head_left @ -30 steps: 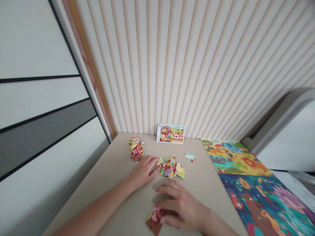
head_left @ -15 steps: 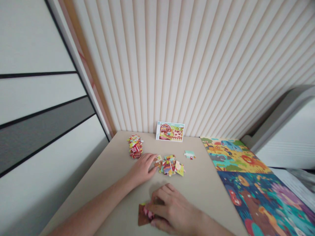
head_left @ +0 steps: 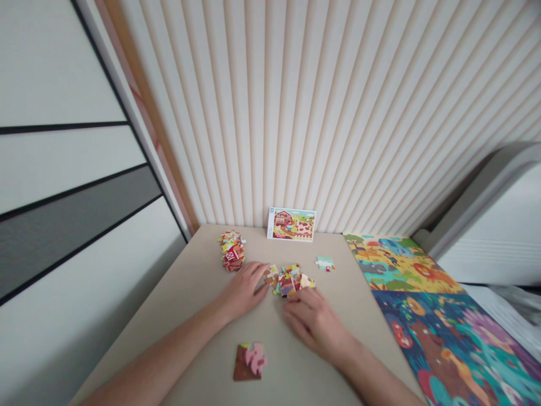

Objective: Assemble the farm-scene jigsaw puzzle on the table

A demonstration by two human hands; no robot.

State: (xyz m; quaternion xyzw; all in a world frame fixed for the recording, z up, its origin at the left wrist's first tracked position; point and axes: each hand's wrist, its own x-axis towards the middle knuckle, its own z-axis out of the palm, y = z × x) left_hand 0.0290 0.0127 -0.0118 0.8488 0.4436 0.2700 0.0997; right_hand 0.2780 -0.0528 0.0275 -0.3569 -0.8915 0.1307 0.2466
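Observation:
A brown puzzle piece with a pink pig on it (head_left: 248, 362) lies by itself near the front of the table. Farther back is a loose heap of jigsaw pieces (head_left: 289, 282). My left hand (head_left: 245, 288) rests at the heap's left side, fingers stretched out and nothing held, its fingertips by a brown and cream piece (head_left: 271, 275). Over the heap's near right edge is my right hand (head_left: 315, 318), empty, with bent fingers loosely apart; they hide part of the pieces there.
A second heap of puzzle pieces (head_left: 232, 251) lies at the back left. A farm picture card (head_left: 291, 224) leans against the pleated wall. One pale blue piece (head_left: 325, 263) lies back right. Two animal pictures, a yellow one (head_left: 397, 265) and a dark blue one (head_left: 456, 344), border the table's right side.
My right hand has let go of the brown pig piece and moved forward to the middle heap. The left hand stays in place.

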